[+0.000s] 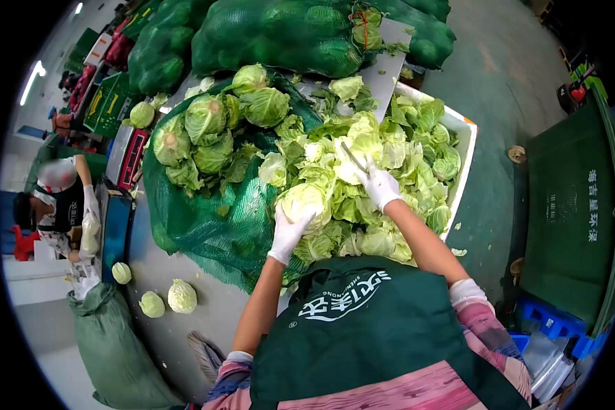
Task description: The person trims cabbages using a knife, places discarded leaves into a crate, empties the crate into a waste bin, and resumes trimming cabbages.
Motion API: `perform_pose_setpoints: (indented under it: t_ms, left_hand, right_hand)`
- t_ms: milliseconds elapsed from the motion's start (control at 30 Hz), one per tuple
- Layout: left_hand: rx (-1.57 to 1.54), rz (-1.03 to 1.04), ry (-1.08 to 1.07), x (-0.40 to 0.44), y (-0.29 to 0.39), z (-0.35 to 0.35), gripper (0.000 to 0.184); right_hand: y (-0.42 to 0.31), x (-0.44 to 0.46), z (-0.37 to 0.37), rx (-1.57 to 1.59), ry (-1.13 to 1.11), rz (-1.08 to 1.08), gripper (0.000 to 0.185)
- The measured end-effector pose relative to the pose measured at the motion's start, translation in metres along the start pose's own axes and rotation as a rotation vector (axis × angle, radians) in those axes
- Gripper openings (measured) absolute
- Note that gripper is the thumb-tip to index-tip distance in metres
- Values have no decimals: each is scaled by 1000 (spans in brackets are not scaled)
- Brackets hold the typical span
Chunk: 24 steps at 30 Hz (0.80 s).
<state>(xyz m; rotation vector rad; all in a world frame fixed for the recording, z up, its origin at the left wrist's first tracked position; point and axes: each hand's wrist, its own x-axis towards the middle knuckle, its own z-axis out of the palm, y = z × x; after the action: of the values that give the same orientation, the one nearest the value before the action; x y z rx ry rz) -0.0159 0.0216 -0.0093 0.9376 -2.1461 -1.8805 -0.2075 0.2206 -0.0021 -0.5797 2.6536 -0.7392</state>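
Net bag: I saw a big green net bag (212, 229) spread under and around a pile of whole cabbages (205, 119).
White box: A white box (466, 164) stood on the other side, full of loose leaves (420, 195). I guessed those were light, floppy and quick to tear.
Pale cabbage: The pale cabbage (303, 202) was in front of the person's apron (362, 328), between the net bag and most of the leaves. I thought it would feel a bit heavy and hard inside, with softer leaves outside that could slip or rip.
Best hold: I would have picked the fat round side, low down, with fingers spread wide, because one leaf alone might come off.
Left hand: The gloved left hand (292, 231) was bent around the near side of the pale cabbage, about half closed. I couldn't tell if the leaves below helped hold it up.
Right hand: The gloved right hand (381, 186) was mostly closed around a knife.
Knife: The thin knife (352, 157) looked stiff, and its blade pointed away from the person.
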Motion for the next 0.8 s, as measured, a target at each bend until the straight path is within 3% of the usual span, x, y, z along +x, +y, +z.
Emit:
perform_pose_setpoints:
  t_ms: [67,133,233,467,533,700,767,800]
  left_hand:
    - [-38,-53,46,-5,31,14,100]
    - [432,16,172,-9,48,25,93]
    - [476,93,196,-12,49,41,88]
    - [523,199,156,-15,49,37,92]
    - [571,161,144,-19,50,35,102]
    - [560,214,126,-22,50,32,101]
    - [586,314,45,-29,56,28,101]
    - [587,311,48,-33,51,27,101]
  right_hand:
    - [-48,-29,-37,8,-130,15,69]
    - [-64,-51,-41,59,-181,-235,80]
    - [-77,-68,-38,12,-424,-412,81]
    - [-74,-38,-26,-10,-476,-455,80]
    - [-74,-28,-36,334,-714,-203,70]
    - [-64,-24,-25,357,-562,-285,58]
    - [-74,-18,-44,543,-591,36,51]
    - [-65,-10,-35,390,-431,-94,53]
